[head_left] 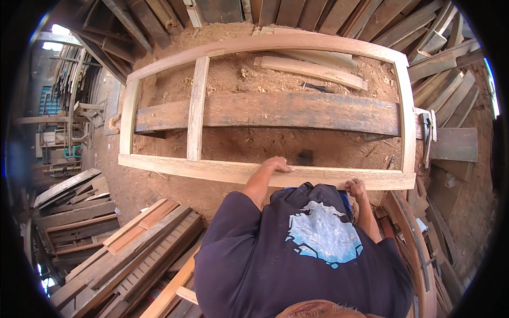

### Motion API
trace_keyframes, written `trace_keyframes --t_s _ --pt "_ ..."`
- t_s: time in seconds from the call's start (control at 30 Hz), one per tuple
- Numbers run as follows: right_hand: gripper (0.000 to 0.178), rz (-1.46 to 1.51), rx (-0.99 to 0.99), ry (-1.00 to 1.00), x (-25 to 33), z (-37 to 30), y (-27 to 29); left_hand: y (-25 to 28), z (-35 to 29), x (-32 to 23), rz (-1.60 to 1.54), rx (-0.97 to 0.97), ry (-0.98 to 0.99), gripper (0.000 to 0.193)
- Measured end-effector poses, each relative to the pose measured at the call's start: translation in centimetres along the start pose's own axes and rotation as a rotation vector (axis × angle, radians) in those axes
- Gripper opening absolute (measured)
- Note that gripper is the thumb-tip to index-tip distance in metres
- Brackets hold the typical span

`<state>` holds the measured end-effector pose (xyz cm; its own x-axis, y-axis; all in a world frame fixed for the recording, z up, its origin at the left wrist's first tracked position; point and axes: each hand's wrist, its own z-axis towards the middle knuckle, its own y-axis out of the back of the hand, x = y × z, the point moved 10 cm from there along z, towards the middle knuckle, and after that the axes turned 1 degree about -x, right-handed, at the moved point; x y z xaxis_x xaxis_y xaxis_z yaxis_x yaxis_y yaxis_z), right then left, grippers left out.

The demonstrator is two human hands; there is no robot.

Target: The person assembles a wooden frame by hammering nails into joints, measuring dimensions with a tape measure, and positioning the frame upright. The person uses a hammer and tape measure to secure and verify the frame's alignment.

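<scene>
A large pale wooden frame [313, 176] with a curved far rail and one inner upright lies across a thick, worn wooden beam [265, 110]. My left hand [275, 164] lies over the middle of the frame's near rail, its thumb along the top and its fingers bent over the far edge, partly hidden. Farther right, my right hand [356, 187] is curled closed against the front edge of the same rail. Its fingertips are hidden, and no tool shows in either hand.
Inside the frame's outline, loose curved strips [313, 70] and a dark tool [317, 87] lie beyond the beam. A clamp-like metal piece [427, 135] stands at the beam's right end. Stacked boards [138, 254] crowd the near left, and planks [445, 95] lean at the far right. Sawdust covers the ground.
</scene>
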<state>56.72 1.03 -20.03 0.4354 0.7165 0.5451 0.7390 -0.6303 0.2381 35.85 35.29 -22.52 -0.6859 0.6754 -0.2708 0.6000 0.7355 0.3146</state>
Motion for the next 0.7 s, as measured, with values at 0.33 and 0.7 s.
trace_keyframes --t_s 0.33,0.7 --pt "0.024 -0.189 0.087 0.19 0.4 4.9 -0.4 1.8 -6.9 -1.5 -0.242 -0.725 0.101 0.075" --pt "0.023 -0.59 -0.029 0.668 16.4 3.0 -7.3 0.0 -8.5 -1.7 -0.354 -0.827 0.076 0.065"
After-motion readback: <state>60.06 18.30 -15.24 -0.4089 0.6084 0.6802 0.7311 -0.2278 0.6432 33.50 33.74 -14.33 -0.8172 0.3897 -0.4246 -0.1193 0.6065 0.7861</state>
